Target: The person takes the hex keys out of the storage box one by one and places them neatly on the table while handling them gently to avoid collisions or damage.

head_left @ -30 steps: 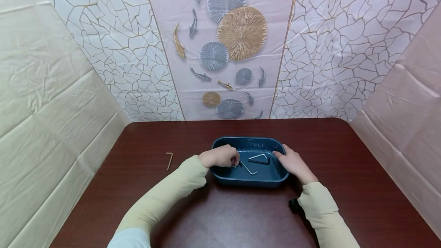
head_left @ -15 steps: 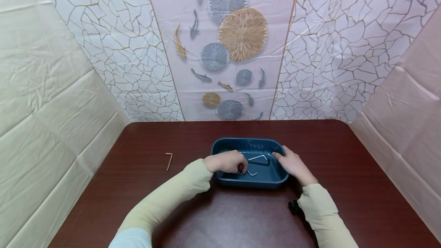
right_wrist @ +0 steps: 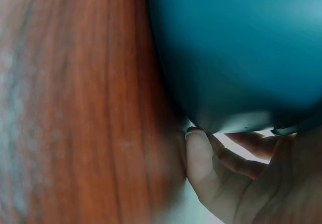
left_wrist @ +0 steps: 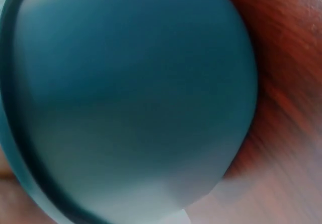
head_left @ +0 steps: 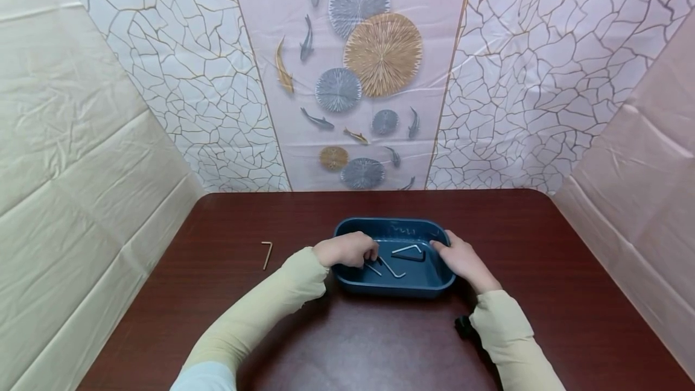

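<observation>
A dark blue oblong tray [head_left: 393,288] on the table holds several L-shaped hex keys. My left hand [head_left: 347,250] reaches over its left end, fingers curled down among the keys; whether they pinch one I cannot tell. A thin silver hex key [head_left: 373,270] pokes out below those fingers. Just right of it lies a longer silver hex key [head_left: 392,268]. Farther right, another silver hex key [head_left: 407,248] is beside a black hex key [head_left: 411,256]. My right hand [head_left: 463,259] grips the tray's right end, thumb over the rim. The left wrist view shows mostly tray wall [left_wrist: 141,83].
A gold-coloured hex key [head_left: 268,255] lies by itself on the brown table [head_left: 380,343], left of the tray. Patterned cloth [head_left: 364,137] hangs behind the table's far edge, with pale cloth on both sides.
My left hand goes right over the keys, then back to the tray's left end, showing more of the silver keys. The right hand keeps its grip and the tray stays put.
</observation>
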The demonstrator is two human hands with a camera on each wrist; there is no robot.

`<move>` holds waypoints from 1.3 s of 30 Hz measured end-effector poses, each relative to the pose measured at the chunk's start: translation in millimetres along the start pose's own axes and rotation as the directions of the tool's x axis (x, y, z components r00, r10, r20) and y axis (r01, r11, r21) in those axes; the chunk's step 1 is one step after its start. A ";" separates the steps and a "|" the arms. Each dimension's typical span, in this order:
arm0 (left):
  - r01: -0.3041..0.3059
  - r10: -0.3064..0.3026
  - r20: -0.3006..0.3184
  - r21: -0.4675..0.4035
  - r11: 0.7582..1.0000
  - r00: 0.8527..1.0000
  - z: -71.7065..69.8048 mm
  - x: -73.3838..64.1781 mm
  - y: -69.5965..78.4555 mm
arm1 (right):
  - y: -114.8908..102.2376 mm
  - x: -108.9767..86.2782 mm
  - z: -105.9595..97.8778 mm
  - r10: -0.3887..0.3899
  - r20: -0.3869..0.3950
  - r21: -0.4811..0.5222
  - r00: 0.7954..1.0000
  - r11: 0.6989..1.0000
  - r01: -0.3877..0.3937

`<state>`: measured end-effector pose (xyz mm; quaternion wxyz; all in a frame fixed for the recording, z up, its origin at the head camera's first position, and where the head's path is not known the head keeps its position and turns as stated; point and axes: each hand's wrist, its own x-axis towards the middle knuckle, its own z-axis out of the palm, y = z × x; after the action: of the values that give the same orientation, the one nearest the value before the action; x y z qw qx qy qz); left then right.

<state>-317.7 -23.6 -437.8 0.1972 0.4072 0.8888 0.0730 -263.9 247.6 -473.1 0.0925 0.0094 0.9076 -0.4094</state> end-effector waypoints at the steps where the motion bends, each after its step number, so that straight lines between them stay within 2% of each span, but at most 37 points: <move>1: 0.011 -0.011 -0.003 0.006 1.000 1.000 -0.2 -0.5 -0.2 | 0.0 -0.3 0.1 0.000 -0.001 0.001 1.000 1.000 0.000; 7: 0.100 -0.099 -0.010 0.059 0.993 0.995 0.9 -0.7 -4.4 | 0.0 -0.2 0.0 -0.004 -0.003 0.012 1.000 1.000 0.004; 12: 0.130 -0.131 0.027 0.060 0.990 0.991 -0.8 0.2 -4.7 | -0.3 0.8 -1.0 -0.008 -0.005 0.008 1.000 1.000 0.008; 20: 0.117 -0.117 0.086 0.015 0.993 0.989 -3.2 -3.0 -0.3 | 0.4 0.9 -1.2 -0.012 -0.007 -0.001 1.000 1.000 0.012; 27: 0.115 -0.120 0.126 0.045 0.992 0.985 0.0 -6.4 2.1 | 1.2 1.0 0.7 0.005 -0.005 0.002 1.000 1.000 -0.005; 30: 0.106 -0.109 0.115 0.034 0.994 0.987 1.2 -6.7 -0.1 | 0.6 1.1 1.2 0.009 -0.005 0.000 1.000 1.000 -0.009; 34: 0.060 -0.061 0.080 0.015 0.998 0.995 1.6 -5.8 -4.9 | 1.0 1.0 1.3 0.005 -0.002 -0.001 1.000 1.000 -0.005; 39: 0.019 -0.017 0.042 -0.045 0.999 0.999 -0.9 -5.6 -9.1 | 0.8 0.5 -0.1 -0.007 -0.002 0.000 1.000 1.000 0.007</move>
<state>-321.0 -33.7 -438.0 0.2257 0.3961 0.8862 0.0830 -264.3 248.1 -473.7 0.0904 0.0065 0.9077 -0.4097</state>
